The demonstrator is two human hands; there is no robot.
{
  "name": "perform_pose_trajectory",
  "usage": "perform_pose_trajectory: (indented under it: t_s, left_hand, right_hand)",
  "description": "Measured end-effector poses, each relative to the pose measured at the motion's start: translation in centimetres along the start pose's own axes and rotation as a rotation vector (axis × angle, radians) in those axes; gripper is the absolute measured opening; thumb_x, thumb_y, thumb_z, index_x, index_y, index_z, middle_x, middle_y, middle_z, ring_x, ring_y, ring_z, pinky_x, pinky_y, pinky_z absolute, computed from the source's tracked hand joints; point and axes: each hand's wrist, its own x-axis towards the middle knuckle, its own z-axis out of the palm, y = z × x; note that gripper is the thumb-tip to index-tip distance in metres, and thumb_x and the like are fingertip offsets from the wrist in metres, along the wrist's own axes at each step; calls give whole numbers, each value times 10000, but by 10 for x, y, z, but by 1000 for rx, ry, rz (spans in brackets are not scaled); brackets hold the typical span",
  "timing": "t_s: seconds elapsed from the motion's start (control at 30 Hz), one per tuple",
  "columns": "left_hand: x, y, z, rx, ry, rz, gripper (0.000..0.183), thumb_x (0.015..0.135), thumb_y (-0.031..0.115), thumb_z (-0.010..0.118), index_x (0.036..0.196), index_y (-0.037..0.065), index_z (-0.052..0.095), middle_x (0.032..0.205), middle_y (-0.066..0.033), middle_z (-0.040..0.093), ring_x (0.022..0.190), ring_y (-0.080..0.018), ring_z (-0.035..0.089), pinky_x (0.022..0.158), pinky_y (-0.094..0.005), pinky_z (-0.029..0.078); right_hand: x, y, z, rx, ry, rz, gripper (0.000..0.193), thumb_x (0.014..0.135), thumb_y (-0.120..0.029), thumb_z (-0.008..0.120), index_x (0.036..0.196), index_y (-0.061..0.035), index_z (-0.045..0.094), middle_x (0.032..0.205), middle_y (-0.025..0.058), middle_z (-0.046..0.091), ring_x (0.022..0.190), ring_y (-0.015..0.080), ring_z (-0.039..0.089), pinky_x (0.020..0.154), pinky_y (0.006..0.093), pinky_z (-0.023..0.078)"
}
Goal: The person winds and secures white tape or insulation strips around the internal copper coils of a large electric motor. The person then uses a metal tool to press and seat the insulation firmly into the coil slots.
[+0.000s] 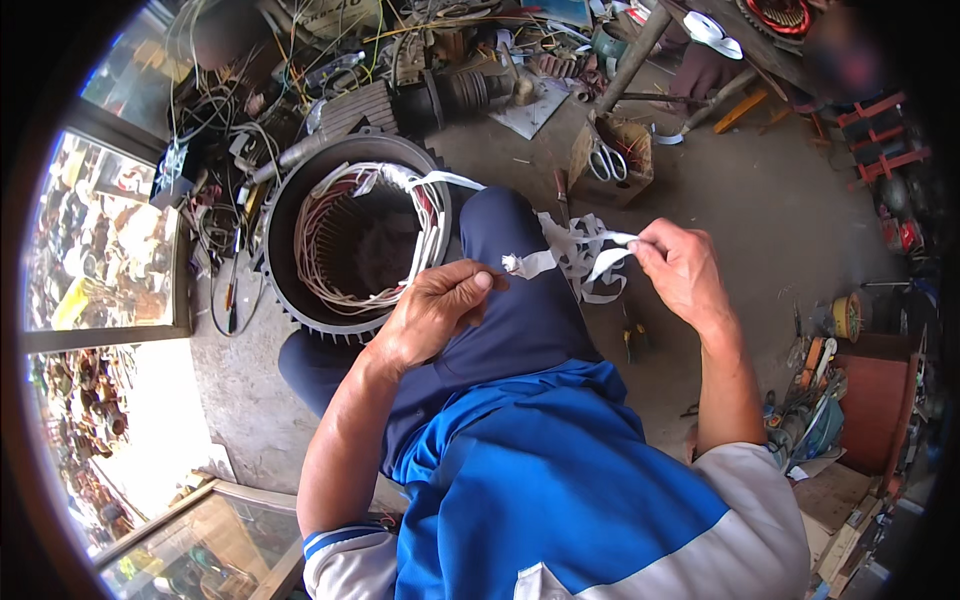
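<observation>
White tape (606, 263) between right-hand fingers (657, 245)

The grey floor (720, 200) carries a finned metal housing (282, 232), a box (638, 187), yellow-handled pliers (629, 342)

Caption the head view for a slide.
Right hand holding loose white tape, left hand at its bunched end, beside a wound motor housing.
</observation>
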Motion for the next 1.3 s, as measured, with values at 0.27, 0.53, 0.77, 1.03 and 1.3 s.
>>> perform_pose_trajectory:
  t_s: [0.27,0.53,0.77,1.03,1.3]
  left_hand:
    - [-24,-33,-13,-242,92,60,386,1081,366,574,1143,12,712,758,-7,568,571,-44,383,513,-211,306]
    - [-27,-38,-7,-238,121,89,382,1055,399,611,1147,47,730,825,17,632,597,-37,403,532,-204,325]
    - [-32,-47,-10,-269,120,63,358,1059,379,610,1145,53,732,819,17,627,604,-41,408,538,-211,333]
    - [-32,-53,-12,-310,147,61,336,1064,343,610,1131,36,728,794,18,622,612,-37,407,549,-205,327]
    - [-30,-56,-11,-340,132,58,341,1062,350,613,1128,37,732,786,16,621,592,-37,396,529,-200,311]
  right_hand:
    - [17,-11,13,166,13,-381,245,887,136,541,1019,48,728,1070,152,728,847,210,708,734,327,559]
    - [23,-19,24,911,-255,-212,569,894,81,513,1457,3,524,1455,168,573,1142,288,691,872,362,599]
    - [46,-28,-13,-670,213,8,677,876,-450,756,1381,-27,599,1098,215,742,1035,394,711,899,497,554]
    - [58,-9,-30,321,-91,-258,397,969,-74,547,1353,-4,618,1258,126,698,1048,226,719,790,307,565]
    - [42,-39,-35,187,-159,-376,617,934,-149,624,1519,-24,478,1589,147,457,1360,287,551,1037,409,501]
